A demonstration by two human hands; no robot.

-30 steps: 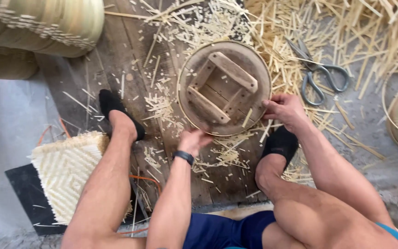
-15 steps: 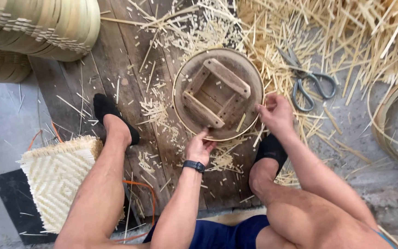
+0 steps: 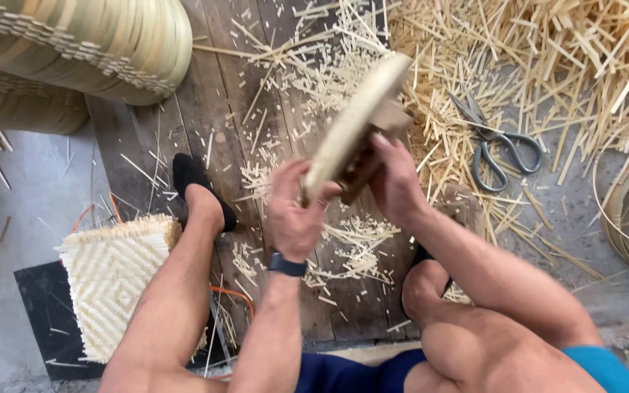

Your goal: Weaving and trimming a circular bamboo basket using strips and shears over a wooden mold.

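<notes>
Your one camera sits on your head, looking steeply down and close onto your left hand (image 3: 294, 218) and right hand (image 3: 394, 182); floor shows all around the grip.

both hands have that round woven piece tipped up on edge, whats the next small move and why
Probably finish turning it over and lower it onto the wooden boards. The round woven piece is held up on edge, the left hand gripping its near rim and the right hand on the wooden frame on its back, so it rests on nothing. The scissors lie untouched on the cut strips.
</notes>
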